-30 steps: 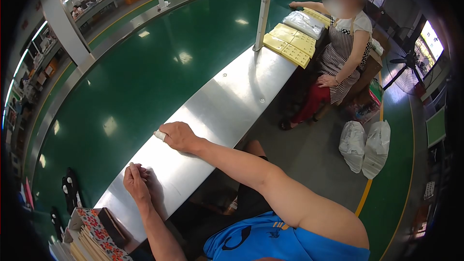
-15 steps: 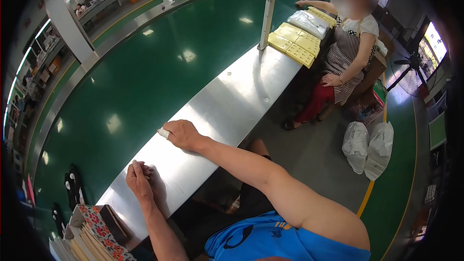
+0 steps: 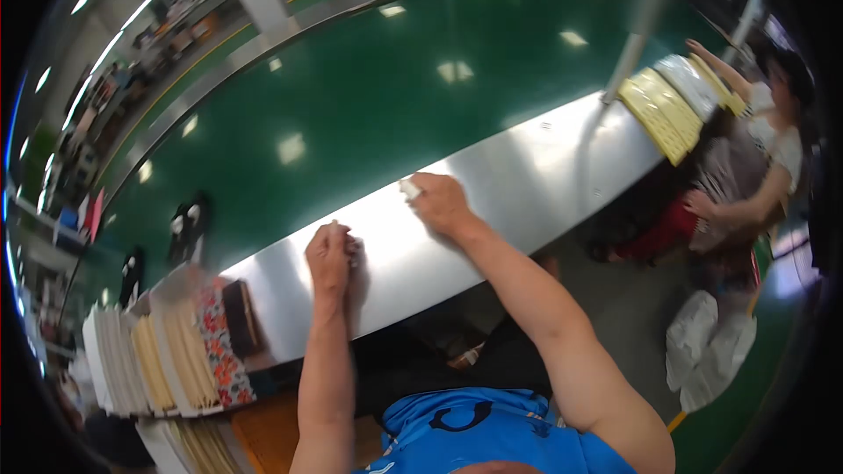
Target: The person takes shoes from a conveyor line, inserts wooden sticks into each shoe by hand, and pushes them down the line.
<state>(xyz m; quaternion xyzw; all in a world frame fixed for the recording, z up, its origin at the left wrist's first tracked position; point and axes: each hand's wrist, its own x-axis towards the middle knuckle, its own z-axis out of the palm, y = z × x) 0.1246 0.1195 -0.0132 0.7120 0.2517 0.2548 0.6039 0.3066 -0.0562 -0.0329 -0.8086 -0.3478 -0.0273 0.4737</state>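
Note:
My left hand (image 3: 330,254) rests on the metal ledge (image 3: 386,285), its fingers curled in and thumb pressed against them; I see nothing in it. Farther right, my right hand (image 3: 439,204) lies on the same ledge near the green conveyor belt (image 3: 351,123). It is closed in a loose fist, with a white wrap (image 3: 409,189) around one digit and no object visible in it. Left of my left hand stands a flower-patterned box side (image 3: 224,342) beside a row of upright cream and white sheets or folders (image 3: 158,355).
Black-and-white items (image 3: 187,226) lie on the belt at left. At right, a seated person (image 3: 738,167) has an arm by yellow printed sheets (image 3: 660,114) and a clear plastic pack (image 3: 689,83). A post (image 3: 628,66) rises from the ledge. White bags (image 3: 711,351) stand on the floor.
My view has turned left, so the ledge, my hands and the seated person appear farther right. More of the stacked folders shows. Both hands keep their curled shape on the ledge.

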